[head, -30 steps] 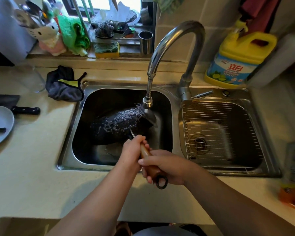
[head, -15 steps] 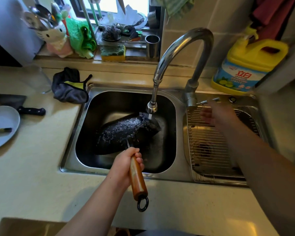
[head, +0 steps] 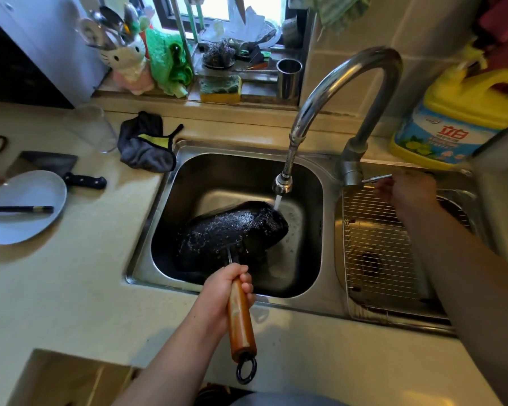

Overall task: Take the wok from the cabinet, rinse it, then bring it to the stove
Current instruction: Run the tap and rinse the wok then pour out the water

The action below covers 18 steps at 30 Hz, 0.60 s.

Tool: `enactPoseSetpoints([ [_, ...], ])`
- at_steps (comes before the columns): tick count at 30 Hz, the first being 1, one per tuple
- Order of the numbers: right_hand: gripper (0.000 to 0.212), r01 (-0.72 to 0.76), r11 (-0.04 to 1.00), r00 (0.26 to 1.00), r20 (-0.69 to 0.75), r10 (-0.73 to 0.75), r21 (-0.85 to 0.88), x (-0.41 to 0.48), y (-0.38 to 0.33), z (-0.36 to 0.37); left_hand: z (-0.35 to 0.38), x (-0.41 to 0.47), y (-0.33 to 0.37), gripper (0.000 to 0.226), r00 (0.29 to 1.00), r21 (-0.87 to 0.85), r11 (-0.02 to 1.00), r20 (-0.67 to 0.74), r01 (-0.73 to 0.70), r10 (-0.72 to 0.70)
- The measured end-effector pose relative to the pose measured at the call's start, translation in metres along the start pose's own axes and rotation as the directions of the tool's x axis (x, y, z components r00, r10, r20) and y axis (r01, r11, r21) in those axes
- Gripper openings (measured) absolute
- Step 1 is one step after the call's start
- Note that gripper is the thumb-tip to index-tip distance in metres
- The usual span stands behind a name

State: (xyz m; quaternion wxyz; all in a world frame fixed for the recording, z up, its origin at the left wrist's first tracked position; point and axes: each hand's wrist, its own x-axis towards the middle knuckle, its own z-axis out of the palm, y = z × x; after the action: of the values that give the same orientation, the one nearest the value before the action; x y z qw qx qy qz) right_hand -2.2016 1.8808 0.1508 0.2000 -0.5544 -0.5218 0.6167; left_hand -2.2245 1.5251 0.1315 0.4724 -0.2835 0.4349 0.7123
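The black wok point(head: 232, 235) lies tilted in the left sink basin point(head: 305, 259), its wet outer side facing up. My left hand point(head: 226, 291) grips its wooden handle point(head: 241, 317), which ends in a black ring. A thin stream of water falls from the curved faucet point(head: 346, 92) onto the wok's far edge. My right hand point(head: 408, 191) reaches over the right basin and rests on the faucet lever point(head: 376, 178); whether the fingers close around the lever is unclear.
A wire rack point(head: 379, 244) covers the right basin. A yellow detergent jug point(head: 458, 118) stands behind it. On the left counter lie a white plate point(head: 24, 206) with chopsticks, a cleaver point(head: 56, 168), a glass point(head: 91, 127) and a dark cloth point(head: 147, 145).
My right hand let go of the wok handle and moved right to the faucet lever. The water stream has thinned. My left hand still holds the wok in the basin.
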Motion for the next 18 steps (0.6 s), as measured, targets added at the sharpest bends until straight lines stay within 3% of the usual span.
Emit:
enactPoseSetpoints([
  [9, 0.008, -0.056, 0.998, 0.996, 0.064, 0.054, 0.021, 0.009, -0.011, -0.001, -0.003, -0.007, -0.004, 0.025, 1.000, 0.005, 1.000, 0.002, -0.008, 0.008],
  [14, 0.021, 0.031, 0.995, 0.996, 0.089, -0.023, -0.095, 0.015, -0.017, 0.003, -0.003, -0.008, -0.003, 0.021, 1.000, -0.001, 1.000, -0.012, 0.002, -0.002],
  [18, 0.019, -0.040, 0.993, 0.995, 0.089, 0.050, -0.107, 0.015, -0.023, 0.003, -0.002, -0.008, -0.001, 0.021, 1.000, -0.019, 1.000, -0.012, 0.005, -0.005],
])
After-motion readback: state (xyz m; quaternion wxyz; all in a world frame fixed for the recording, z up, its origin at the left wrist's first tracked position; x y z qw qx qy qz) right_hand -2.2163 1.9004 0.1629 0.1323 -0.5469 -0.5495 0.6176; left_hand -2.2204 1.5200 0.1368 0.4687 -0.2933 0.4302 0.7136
